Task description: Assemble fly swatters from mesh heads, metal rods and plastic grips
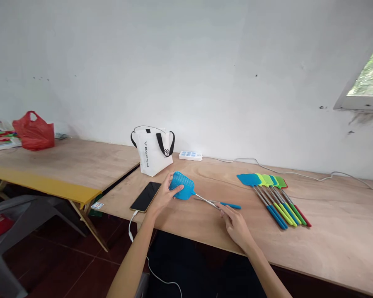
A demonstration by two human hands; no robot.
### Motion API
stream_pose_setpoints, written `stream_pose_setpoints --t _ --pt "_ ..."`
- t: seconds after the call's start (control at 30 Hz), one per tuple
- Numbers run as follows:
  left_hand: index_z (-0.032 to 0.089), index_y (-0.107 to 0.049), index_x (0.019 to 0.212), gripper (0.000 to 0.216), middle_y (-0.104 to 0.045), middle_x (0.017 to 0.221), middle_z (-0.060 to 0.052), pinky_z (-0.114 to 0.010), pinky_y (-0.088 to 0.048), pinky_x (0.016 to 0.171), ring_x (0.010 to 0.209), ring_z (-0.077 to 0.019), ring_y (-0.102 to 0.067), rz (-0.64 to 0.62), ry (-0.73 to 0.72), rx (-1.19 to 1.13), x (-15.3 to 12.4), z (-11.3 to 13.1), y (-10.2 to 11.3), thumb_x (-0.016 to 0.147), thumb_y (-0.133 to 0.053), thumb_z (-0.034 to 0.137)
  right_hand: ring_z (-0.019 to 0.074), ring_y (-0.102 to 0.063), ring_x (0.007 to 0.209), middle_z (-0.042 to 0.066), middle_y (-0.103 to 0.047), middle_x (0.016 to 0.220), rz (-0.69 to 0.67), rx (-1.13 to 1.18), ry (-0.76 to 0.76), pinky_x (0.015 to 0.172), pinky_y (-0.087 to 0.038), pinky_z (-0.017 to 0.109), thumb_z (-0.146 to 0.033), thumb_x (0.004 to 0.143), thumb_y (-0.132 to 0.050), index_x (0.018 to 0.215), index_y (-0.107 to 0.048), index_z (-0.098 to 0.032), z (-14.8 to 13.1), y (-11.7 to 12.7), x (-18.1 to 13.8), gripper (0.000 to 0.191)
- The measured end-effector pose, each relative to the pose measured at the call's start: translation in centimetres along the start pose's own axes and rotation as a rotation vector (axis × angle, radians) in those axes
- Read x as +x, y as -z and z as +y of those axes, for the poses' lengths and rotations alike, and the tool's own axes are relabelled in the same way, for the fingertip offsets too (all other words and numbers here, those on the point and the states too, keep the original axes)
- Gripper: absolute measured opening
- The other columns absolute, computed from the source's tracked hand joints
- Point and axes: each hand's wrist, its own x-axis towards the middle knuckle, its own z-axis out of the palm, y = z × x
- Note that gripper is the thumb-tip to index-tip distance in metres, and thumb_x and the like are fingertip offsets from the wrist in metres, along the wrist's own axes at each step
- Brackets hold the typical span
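A blue fly swatter lies low over the plywood table in front of me. My left hand grips its mesh head, thumb on top. My right hand pinches the thin metal shaft near its blue handle. A second metal rod seems to lie beside the shaft; I cannot tell it apart clearly. To the right, a row of several fly swatters in blue, yellow-green, green and red lies side by side, heads toward the wall.
A black phone on a white cable lies by my left hand. Behind it stand a white tote bag and a white power strip. A red plastic bag sits on the adjoining left table. A grey chair stands lower left.
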Motion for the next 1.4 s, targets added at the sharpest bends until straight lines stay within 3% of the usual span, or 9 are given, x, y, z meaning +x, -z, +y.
stream_pose_setpoints --t 0.17,0.33,0.57,0.73,0.93,1.07,1.2,1.27,1.4 --pt "0.024 -0.050 0.121 0.055 -0.065 0.105 -0.005 -0.023 -0.050 0.053 0.085 -0.0218 -0.067 -0.048 0.005 0.092 -0.2 -0.2 -0.4 0.082 -0.074 0.054 0.0229 -0.071 0.089 0.005 -0.073 0.107 -0.018 -0.119 0.012 0.072 -0.057 0.032 -0.039 0.104 -0.038 0.127 -0.066 -0.031 -0.5 0.0 0.0 0.037" --pt "0.020 -0.058 0.118 0.056 -0.069 0.108 -0.010 -0.036 -0.057 0.074 0.098 -0.0288 -0.067 -0.121 0.047 0.127 -0.3 -0.6 -2.4 0.077 -0.077 0.054 0.0205 -0.070 0.078 0.003 -0.072 0.095 0.033 -0.257 0.041 0.062 -0.049 0.029 -0.045 0.106 -0.038 0.122 -0.067 -0.030 -0.2 -0.4 -0.1 0.037" --pt "0.018 -0.067 0.082 0.038 -0.070 0.081 -0.004 -0.034 -0.056 0.072 0.080 -0.0239 -0.066 -0.219 0.158 0.067 -0.7 -0.4 -3.4 0.068 -0.086 0.048 0.0182 -0.069 0.079 0.004 -0.071 0.090 0.042 -0.372 0.146 0.059 -0.038 0.026 -0.040 0.108 -0.035 0.105 -0.071 -0.025 -0.4 -0.6 -0.3 0.039" --pt "0.018 -0.062 0.071 0.041 -0.068 0.074 -0.004 -0.030 -0.054 0.070 0.075 -0.0204 -0.064 -0.079 0.195 -0.007 -1.2 -0.2 -5.2 0.068 -0.085 0.052 0.0168 -0.068 0.075 0.005 -0.071 0.090 0.074 -0.373 0.198 0.059 -0.035 0.025 -0.031 0.108 -0.034 0.099 -0.069 -0.022 -0.5 -0.6 -0.2 0.037" --pt "0.018 -0.063 0.069 0.042 -0.069 0.074 -0.003 -0.032 -0.054 0.074 0.074 -0.0194 -0.065 -0.139 0.168 -0.077 -1.4 -0.6 -7.1 0.070 -0.083 0.055 0.0166 -0.065 0.072 0.003 -0.068 0.081 0.111 -0.372 0.213 0.058 -0.034 0.026 -0.024 0.107 -0.033 0.093 -0.066 -0.021 -0.1 -0.6 -0.3 0.036" --pt "0.018 -0.069 0.081 0.038 -0.072 0.081 -0.004 -0.033 -0.055 0.076 0.080 -0.0217 -0.068 -0.160 0.111 -0.018 -1.2 -0.5 -6.8 0.077 -0.079 0.053 0.0172 -0.065 0.073 0.003 -0.067 0.081 0.098 -0.367 0.201 0.059 -0.036 0.027 -0.026 0.107 -0.033 0.092 -0.066 -0.021 -0.2 -0.7 -0.3 0.037" --pt "0.022 -0.067 0.114 0.050 -0.070 0.117 -0.005 -0.037 -0.051 0.095 0.110 -0.0268 -0.064 -0.084 -0.094 0.169 -0.5 -0.2 -5.2 0.072 -0.083 0.044 0.0190 -0.065 0.087 0.006 -0.070 0.092 0.098 -0.403 0.202 0.070 -0.043 0.028 -0.032 0.109 -0.033 0.104 -0.070 -0.023 -0.8 -0.8 -0.1 0.038" --pt "0.024 -0.063 0.124 0.060 -0.066 0.127 -0.005 -0.039 -0.048 0.100 0.117 -0.0287 -0.060 -0.066 -0.112 0.274 -0.1 -0.5 -3.9 0.071 -0.084 0.043 0.0209 -0.065 0.095 0.007 -0.071 0.103 0.080 -0.445 0.213 0.082 -0.045 0.033 -0.036 0.109 -0.034 0.112 -0.070 -0.025 -0.9 -1.0 0.0 0.037" --pt "0.024 -0.066 0.116 0.047 -0.068 0.121 -0.005 -0.039 -0.048 0.098 0.112 -0.0290 -0.063 -0.134 -0.049 0.412 0.3 -2.6 -1.4 0.077 -0.080 0.045 0.0300 -0.057 0.122 0.013 -0.064 0.133 0.105 -0.572 0.130 0.101 -0.040 0.050 -0.048 0.107 -0.033 0.119 -0.069 -0.026 0.1 -1.7 -0.1 0.043"
